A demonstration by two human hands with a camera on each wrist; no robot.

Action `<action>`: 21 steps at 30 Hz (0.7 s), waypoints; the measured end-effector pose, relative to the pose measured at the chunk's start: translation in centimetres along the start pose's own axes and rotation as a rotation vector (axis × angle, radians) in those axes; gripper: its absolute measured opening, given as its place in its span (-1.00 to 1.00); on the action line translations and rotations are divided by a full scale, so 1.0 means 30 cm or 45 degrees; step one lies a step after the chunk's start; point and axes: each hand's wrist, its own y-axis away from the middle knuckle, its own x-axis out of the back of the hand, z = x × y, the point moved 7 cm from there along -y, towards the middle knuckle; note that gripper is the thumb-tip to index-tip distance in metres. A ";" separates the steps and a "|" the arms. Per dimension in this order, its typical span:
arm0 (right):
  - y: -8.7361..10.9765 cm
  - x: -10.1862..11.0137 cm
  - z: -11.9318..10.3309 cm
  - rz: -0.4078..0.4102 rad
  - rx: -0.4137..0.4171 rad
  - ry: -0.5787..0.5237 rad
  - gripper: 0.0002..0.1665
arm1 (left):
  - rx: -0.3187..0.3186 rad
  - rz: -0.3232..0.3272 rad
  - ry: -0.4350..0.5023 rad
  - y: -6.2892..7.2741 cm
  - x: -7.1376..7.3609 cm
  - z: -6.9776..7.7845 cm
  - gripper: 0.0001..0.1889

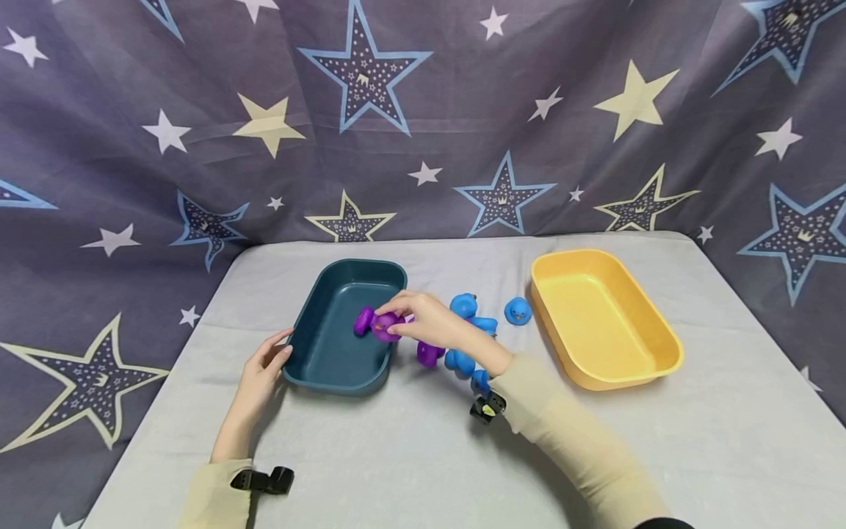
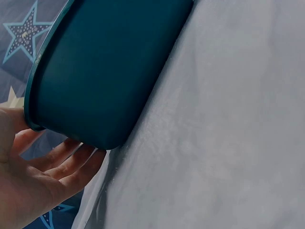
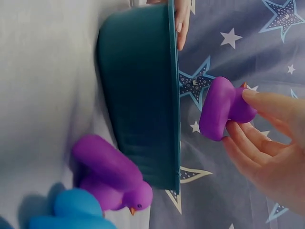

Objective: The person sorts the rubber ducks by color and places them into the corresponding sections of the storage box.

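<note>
My right hand point(image 1: 426, 317) pinches a purple rubber duck point(image 3: 217, 109) by its head, with thumb and fingertips round it. In the head view this duck overlaps the inside of the dark teal bin point(image 1: 340, 383), near its right rim. My left hand point(image 1: 259, 375) holds the bin at its left end, thumb at the rim and fingers against the outer wall, as the left wrist view shows. Another purple duck point(image 3: 114, 176) sits on the table just right of the bin, beside a blue duck point(image 3: 76, 205). The right hand and forearm partly cover this group.
Several blue ducks point(image 1: 464, 305) lie between the two bins. A lone blue duck point(image 1: 518, 311) stands near the yellow bin point(image 1: 615, 383) on the right. A white cloth point(image 1: 370, 455) covers the table, and a star-printed curtain point(image 1: 429, 95) hangs behind it.
</note>
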 end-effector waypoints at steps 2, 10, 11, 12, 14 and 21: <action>-0.010 -0.013 -0.005 -0.004 0.006 0.007 -0.65 | 0.005 -0.004 -0.006 0.001 0.001 -0.003 -0.51; -0.040 -0.064 -0.003 -0.033 0.000 0.024 -0.67 | 0.029 -0.025 -0.032 0.001 0.000 -0.009 -0.49; -0.043 -0.069 -0.003 -0.035 0.001 0.029 -0.67 | 0.028 -0.023 -0.033 0.001 0.000 -0.010 -0.49; -0.046 -0.074 -0.001 -0.036 0.004 0.030 -0.67 | 0.029 -0.020 -0.039 0.000 0.001 -0.011 -0.49; -0.050 -0.081 0.001 -0.038 0.007 0.032 -0.67 | 0.031 -0.016 -0.049 0.000 0.002 -0.014 -0.48; -0.057 -0.094 0.013 -0.050 -0.012 0.044 -0.67 | 0.056 -0.030 -0.046 -0.004 0.000 -0.020 -0.47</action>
